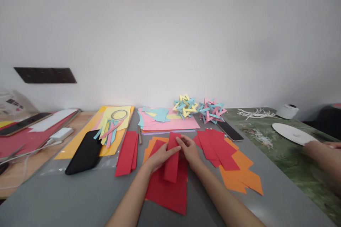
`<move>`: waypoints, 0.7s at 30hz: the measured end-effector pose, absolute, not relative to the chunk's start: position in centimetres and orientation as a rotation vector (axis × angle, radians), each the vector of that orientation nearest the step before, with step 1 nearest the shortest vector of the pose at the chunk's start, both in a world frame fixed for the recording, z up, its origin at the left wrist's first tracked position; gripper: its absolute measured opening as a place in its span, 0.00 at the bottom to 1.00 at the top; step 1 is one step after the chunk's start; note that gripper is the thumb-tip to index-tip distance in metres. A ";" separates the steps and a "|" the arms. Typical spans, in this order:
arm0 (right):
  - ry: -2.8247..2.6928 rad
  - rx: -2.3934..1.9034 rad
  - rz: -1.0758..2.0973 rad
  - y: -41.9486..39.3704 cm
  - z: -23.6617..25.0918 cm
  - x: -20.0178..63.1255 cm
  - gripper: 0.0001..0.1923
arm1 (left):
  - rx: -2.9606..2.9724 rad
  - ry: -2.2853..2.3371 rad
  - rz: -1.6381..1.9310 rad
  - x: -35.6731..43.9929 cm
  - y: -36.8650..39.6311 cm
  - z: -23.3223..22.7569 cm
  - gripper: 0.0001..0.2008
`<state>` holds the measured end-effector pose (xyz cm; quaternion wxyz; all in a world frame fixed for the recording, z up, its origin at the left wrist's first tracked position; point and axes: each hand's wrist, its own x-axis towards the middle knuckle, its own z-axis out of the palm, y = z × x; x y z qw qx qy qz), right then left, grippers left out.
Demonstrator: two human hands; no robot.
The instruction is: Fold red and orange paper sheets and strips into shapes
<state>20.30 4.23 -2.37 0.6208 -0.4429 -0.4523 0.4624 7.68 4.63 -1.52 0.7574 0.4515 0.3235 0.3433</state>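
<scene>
Between my two hands stands a narrow folded strip of red paper (172, 168), raised above a larger red sheet (167, 195). My left hand (162, 156) is closed on its left side, the fingers laid across the front. My right hand (188, 148) pinches its upper right edge. Orange paper (148, 149) shows from under the red sheet. Left of my hands lies a stack of narrow red strips (126, 156). To the right, red paper pieces (221, 149) are fanned over orange pieces (241, 175).
Two folded paper stars (185, 106) sit by the wall, beside pink sheets (176, 125). A black phone (85, 154) lies left, near a tape roll (119, 114); another phone (230, 130) lies right. Another person's blurred hand (322, 152) is near a white disc (294, 133).
</scene>
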 end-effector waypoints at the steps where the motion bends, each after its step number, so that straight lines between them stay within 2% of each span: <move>1: -1.032 -1.014 1.038 4.3 -2.3 20.4 0.14 | 0.964 0.701 0.766 7.5 4.7 -1.4 0.18; 9: -1.042 -1.019 1.037 4.8 -2.8 20.7 0.14 | 1.043 0.793 0.921 6.4 5.9 -0.8 0.13; 21: -0.997 -1.064 0.963 4.9 -2.7 20.8 0.16 | 1.097 0.874 1.011 6.6 6.2 -1.2 0.13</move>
